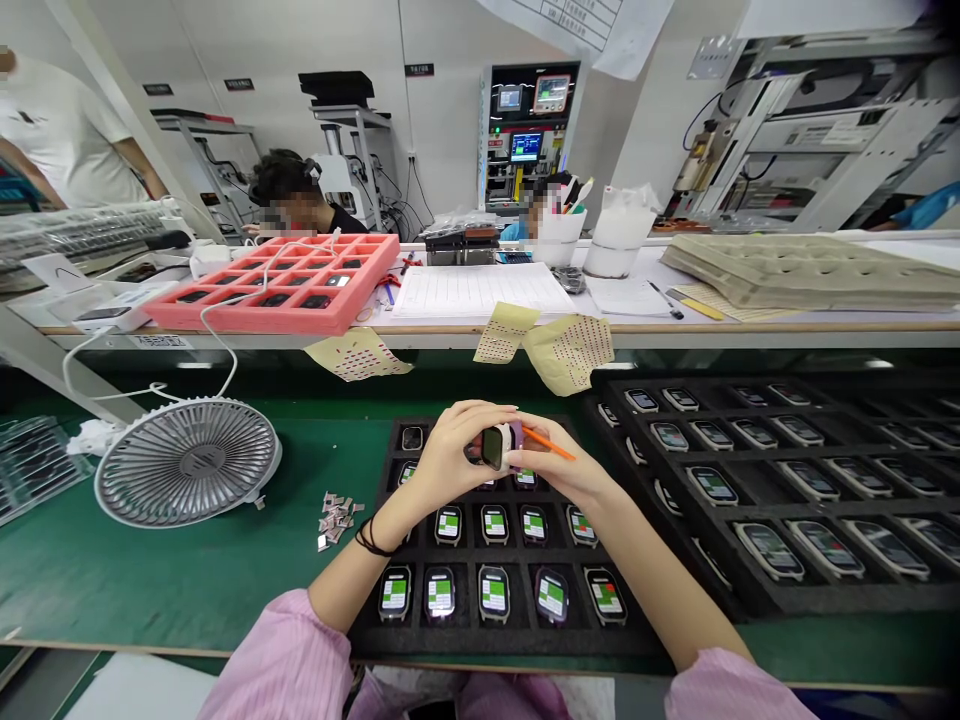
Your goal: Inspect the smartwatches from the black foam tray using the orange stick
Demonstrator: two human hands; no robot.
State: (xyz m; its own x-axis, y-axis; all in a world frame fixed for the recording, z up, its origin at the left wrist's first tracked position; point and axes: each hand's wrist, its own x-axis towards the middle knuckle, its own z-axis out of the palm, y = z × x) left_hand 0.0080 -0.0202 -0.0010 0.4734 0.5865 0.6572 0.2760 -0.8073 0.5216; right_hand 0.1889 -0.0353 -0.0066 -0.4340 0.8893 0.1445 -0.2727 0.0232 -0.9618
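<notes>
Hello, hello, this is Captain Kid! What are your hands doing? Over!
Left hand and right hand holding a smartwatch, screen dark. Orange stick at right hand. Below, black foam tray of lit watches. Desk fan left of tray.

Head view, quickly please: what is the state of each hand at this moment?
Left hand: closed, holding a smartwatch.
Right hand: closed, holding the same smartwatch and an orange stick.

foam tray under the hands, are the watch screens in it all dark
No, the watches in the black foam tray show lit screens with green and white areas.
</notes>
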